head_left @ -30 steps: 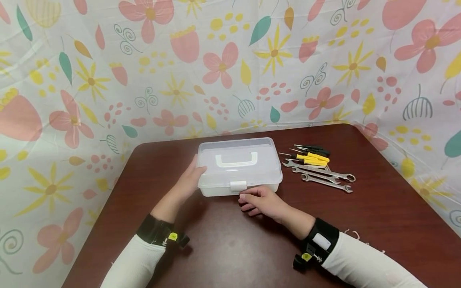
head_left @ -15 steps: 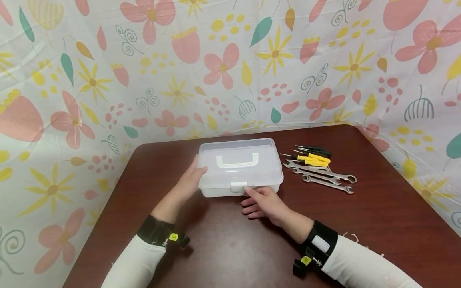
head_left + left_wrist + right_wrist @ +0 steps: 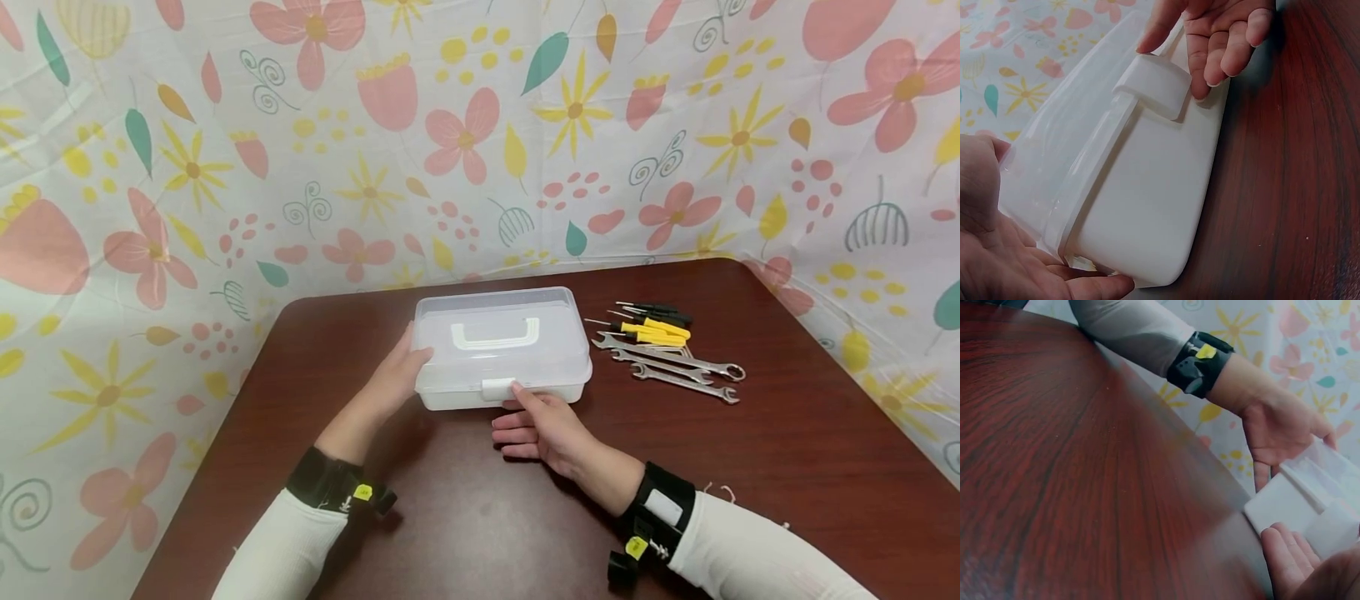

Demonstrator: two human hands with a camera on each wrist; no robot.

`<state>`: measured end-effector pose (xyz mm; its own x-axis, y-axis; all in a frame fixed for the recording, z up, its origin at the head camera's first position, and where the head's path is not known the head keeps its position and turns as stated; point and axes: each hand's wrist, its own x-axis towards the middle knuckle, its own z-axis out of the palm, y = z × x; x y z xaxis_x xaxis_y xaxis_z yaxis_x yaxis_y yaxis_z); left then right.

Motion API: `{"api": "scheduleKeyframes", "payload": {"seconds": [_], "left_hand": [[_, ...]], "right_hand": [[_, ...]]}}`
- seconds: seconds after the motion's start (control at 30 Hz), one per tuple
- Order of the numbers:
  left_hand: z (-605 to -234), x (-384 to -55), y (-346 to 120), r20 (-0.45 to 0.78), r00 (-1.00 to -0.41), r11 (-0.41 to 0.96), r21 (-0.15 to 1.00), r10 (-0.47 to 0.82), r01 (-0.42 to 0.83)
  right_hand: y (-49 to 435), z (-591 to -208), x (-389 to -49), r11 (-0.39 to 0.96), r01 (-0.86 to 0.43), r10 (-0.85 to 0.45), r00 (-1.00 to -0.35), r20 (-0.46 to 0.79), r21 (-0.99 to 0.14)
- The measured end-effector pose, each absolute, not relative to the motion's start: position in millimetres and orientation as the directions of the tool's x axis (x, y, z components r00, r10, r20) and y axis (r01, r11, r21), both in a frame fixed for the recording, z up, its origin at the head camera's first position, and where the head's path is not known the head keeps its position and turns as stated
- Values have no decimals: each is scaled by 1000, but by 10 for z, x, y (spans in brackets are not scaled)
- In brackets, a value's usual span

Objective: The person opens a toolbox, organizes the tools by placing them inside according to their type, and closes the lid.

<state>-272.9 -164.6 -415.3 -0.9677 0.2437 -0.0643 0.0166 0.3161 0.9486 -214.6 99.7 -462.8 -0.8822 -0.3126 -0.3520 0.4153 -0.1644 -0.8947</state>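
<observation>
Left hand (image 3: pixel 393 379) clamped on the left end of the plastic box (image 3: pixel 468 368), thumb up on the lid (image 3: pixel 551 360), fingers curling under the base (image 3: pixel 453 400); I read it as a brace against sliding. Right hand (image 3: pixel 551 429) at the box's front, fingers straight and loose, wrapped round nothing, thumb touching the right end of the white latch (image 3: pixel 495 389). My judgement: one side steadies so the other can bear on the catch. On my left wrist feed the right index fingertip lies right by the latch's lower edge; contact there, I cannot tell. Box stands flat on the desk (image 3: pixel 480 508), toward its far edge, latch side facing the person, likely for easy reach; lid seated on the base. Count here: one box, one latch, one white handle (image 3: pixel 491 343) on top, two hands, two black wrist straps (image 3: pixel 663 504) ending two pale sleeves (image 3: pixel 757 542). Further out, right of the box and apart from it, tools: three wrenches (image 3: pixel 662 366) nearest the person, roughly side by side; beyond them yellow-handled screwdrivers (image 3: pixel 667 329), at least two; farthest, black-handled screwdrivers (image 3: pixel 671 317), at least two. Overlap spoils my exact tally of both kinds. Grouped by sort, probably to be told apart at a glance and kept clear of the forearms. Behind everything, flowered cloth (image 3: pixel 465 142).
</observation>
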Motion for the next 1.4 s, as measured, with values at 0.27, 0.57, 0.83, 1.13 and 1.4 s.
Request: {"api": "scheduleKeyframes", "payload": {"seconds": [0.27,0.57,0.83,1.13,1.4], "left_hand": [[-4144,-2709,-1637,-58,-967,309,951,248,22],[-4153,-2711,-1639,-48,-966,287,958,255,28],[-4134,-2709,-1631,-76,-967,299,954,243,0],[-4137,-2699,-1637,-92,-967,277,961,237,-24],[-4135,-2700,-1624,-80,-970,264,964,231,-17]], "right_hand": [[1004,-4632,-2141,-168,403,-339,-881,-331,-900],[949,-4600,-2097,-210,416,-289,-891,-350,-885],[896,-4624,-2088,-250,399,-250,-907,-339,-882],[895,-4645,-2114,-233,405,-252,-903,-347,-884],[914,-4647,-2130,-228,418,-254,-897,-361,-879]]}}
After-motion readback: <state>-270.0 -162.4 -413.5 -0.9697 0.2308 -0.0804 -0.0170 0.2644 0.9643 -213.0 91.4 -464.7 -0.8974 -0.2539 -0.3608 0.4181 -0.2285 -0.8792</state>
